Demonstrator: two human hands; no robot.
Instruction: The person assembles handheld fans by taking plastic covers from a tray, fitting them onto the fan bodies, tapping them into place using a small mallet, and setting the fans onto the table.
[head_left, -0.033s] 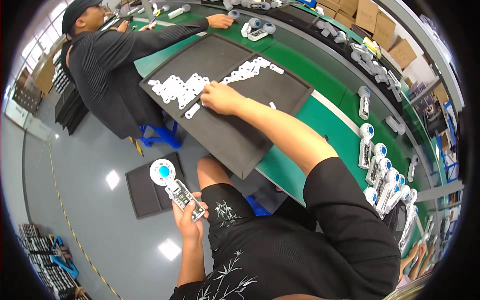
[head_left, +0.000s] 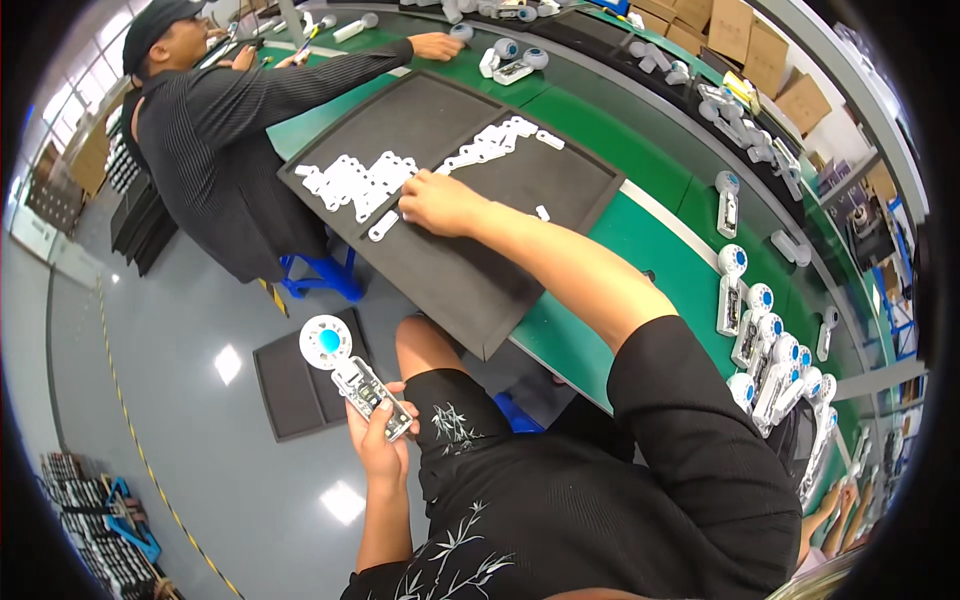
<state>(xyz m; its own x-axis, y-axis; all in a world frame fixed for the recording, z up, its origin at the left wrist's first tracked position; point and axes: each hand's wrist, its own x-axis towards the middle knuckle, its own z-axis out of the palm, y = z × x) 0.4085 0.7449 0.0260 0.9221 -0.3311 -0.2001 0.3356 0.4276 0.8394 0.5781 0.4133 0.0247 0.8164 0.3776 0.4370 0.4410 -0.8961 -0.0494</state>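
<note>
A white handheld fan (head_left: 355, 378) with a round head and blue centre rests in my left hand (head_left: 380, 445), held low beside my leg. Its handle is uncovered, and the electronics inside show. My left fingers and thumb wrap the handle's lower end. Over a black divided tray (head_left: 450, 290), my right hand (head_left: 440, 203) reaches to the edge of a pile of small white plastic covers (head_left: 358, 182). Its fingers are bent together, and what they may hold is hidden. One cover (head_left: 383, 225) lies apart, just left of this hand. Further covers (head_left: 490, 143) lie beyond the tray's divider.
A co-worker in dark clothes (head_left: 215, 130) sits at left, one arm stretched over the green bench (head_left: 600, 270). Several fans (head_left: 765, 360) stand in a cluster at right. Cardboard boxes (head_left: 735, 40) stand at the back. Another black tray (head_left: 300, 385) lies on the floor.
</note>
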